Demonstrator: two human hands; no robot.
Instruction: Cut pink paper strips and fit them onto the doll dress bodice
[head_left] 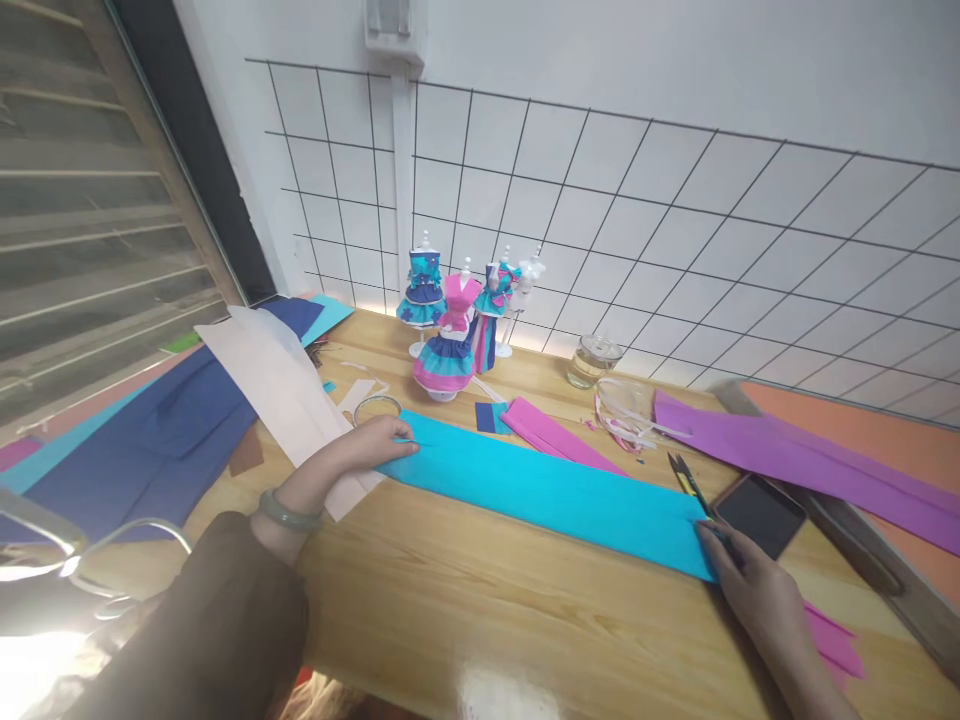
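Observation:
A long turquoise strip stretches over the wooden table between my two hands. Its left end is pinched by my left hand, which has a bracelet at the wrist. At the right end, my right hand grips the strip's edge between thumb and fingers. Behind the strip lies a folded pink piece, beside a small blue and turquoise piece. A pale sheet passes beneath my left forearm. Dark-handled snips and a dark phone lie close to my right hand.
Several small dress forms stand at the back near the wall grid. A glass is right of them. Dark blue sheets cover the left side, and a purple strip lies at the right. White-framed glasses show at lower left.

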